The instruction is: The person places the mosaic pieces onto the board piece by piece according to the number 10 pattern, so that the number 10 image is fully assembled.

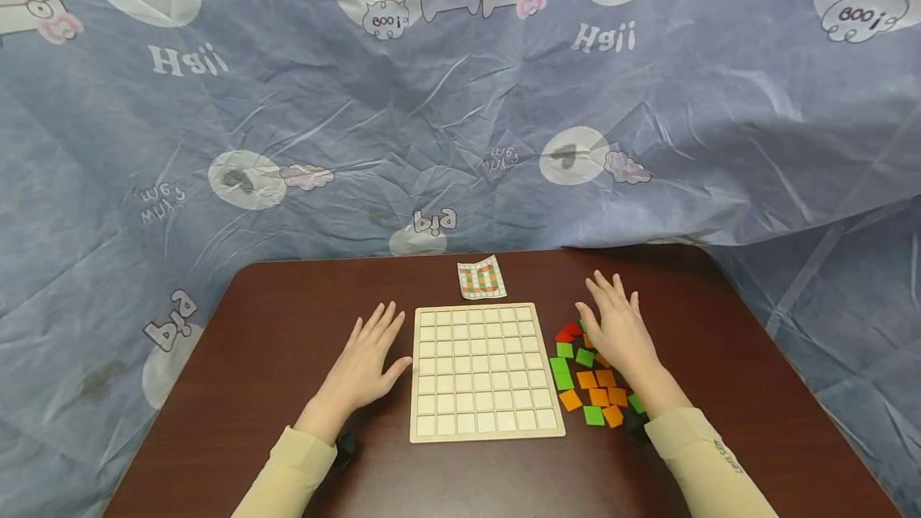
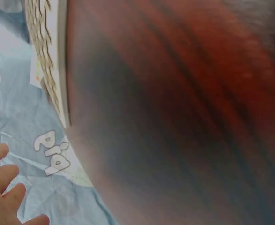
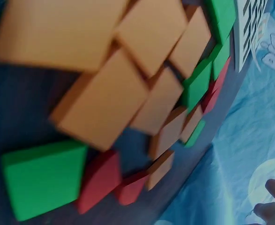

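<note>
A pale wooden grid board [image 1: 475, 372] with square cells lies flat in the middle of the table. Just left of it is my left hand [image 1: 363, 366], fingers spread and straight, holding nothing. My right hand [image 1: 619, 330] is at the board's right, over the far part of a group of loose tiles, its fingers extended and gripping nothing. Orange tiles [image 1: 599, 396], green tiles [image 1: 593, 416] and red tiles [image 1: 568, 332] lie scattered there, some hidden beneath the hand and wrist. In the right wrist view, several orange tiles [image 3: 102, 101] and a green tile [image 3: 46, 180] show close up.
A small paper card [image 1: 482, 278] with a coloured grid pattern lies behind the board. The dark brown table [image 1: 302, 302] ends at a blue patterned cloth [image 1: 432, 126] hanging behind it.
</note>
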{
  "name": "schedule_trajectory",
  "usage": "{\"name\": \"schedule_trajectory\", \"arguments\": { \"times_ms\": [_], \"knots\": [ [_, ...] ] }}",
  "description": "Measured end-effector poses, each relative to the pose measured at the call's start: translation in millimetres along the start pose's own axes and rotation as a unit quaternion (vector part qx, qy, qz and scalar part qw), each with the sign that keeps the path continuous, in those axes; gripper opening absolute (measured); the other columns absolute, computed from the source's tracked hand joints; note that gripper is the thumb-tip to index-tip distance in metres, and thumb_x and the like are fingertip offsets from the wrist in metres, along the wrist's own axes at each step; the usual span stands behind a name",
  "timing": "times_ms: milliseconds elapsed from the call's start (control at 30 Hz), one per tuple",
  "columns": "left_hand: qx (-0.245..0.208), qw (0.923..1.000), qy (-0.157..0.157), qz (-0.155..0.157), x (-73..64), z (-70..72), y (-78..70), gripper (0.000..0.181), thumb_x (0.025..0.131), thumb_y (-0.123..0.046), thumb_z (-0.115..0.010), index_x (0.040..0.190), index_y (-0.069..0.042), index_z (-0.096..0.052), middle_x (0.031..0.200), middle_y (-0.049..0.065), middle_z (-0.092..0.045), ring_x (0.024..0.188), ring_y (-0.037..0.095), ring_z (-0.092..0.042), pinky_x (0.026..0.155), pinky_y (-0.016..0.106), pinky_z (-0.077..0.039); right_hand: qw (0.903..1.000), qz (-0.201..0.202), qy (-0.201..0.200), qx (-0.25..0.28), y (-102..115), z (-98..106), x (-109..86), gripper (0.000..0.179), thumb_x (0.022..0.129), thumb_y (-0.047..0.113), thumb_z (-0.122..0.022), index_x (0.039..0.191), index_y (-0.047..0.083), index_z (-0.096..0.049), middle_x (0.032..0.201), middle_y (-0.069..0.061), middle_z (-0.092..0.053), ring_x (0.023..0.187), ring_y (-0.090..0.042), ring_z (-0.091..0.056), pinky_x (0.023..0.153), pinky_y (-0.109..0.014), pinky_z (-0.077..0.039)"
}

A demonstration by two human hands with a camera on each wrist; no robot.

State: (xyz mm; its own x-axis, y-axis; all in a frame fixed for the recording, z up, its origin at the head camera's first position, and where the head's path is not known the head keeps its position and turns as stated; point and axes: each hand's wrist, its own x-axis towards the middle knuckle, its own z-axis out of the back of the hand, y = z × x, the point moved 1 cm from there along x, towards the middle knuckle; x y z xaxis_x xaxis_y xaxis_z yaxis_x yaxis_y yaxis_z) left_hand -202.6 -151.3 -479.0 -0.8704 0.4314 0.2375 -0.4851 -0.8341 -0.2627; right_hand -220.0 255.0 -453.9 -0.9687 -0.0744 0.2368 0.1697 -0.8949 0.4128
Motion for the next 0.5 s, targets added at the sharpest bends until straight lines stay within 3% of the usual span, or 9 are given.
{"name": "schedule_trajectory", "arguments": {
  "times_ms": [233,500],
  "knots": [
    [0.005,0.9999,0.011,-0.009,-6.1,-8.8,5.4,0.069,0.094,-0.033,-0.066,0.152,-0.007,-0.039,0.16,0.015,-0.03,0.148,0.036,-0.029,0.117,0.061,-0.023,0.9998,-0.017,-0.012,0.003,-26.0,6.4,-14.2,0.059,0.105,0.033,-0.044,0.147,-0.008,-0.038,0.155,-0.031,-0.03,0.147,-0.05,-0.015,0.114,-0.071,-0.007],
    [0.006,0.9987,0.051,0.001,-9.8,-13.4,8.2,0.069,0.095,-0.036,-0.064,0.151,-0.007,-0.039,0.16,0.016,-0.031,0.148,0.036,-0.029,0.117,0.062,-0.025,0.9993,-0.035,0.002,-0.012,-45.3,7.7,-25.7,0.058,0.105,0.032,-0.047,0.144,-0.009,-0.041,0.152,-0.033,-0.033,0.146,-0.052,-0.016,0.112,-0.074,-0.011]
  ]
}}
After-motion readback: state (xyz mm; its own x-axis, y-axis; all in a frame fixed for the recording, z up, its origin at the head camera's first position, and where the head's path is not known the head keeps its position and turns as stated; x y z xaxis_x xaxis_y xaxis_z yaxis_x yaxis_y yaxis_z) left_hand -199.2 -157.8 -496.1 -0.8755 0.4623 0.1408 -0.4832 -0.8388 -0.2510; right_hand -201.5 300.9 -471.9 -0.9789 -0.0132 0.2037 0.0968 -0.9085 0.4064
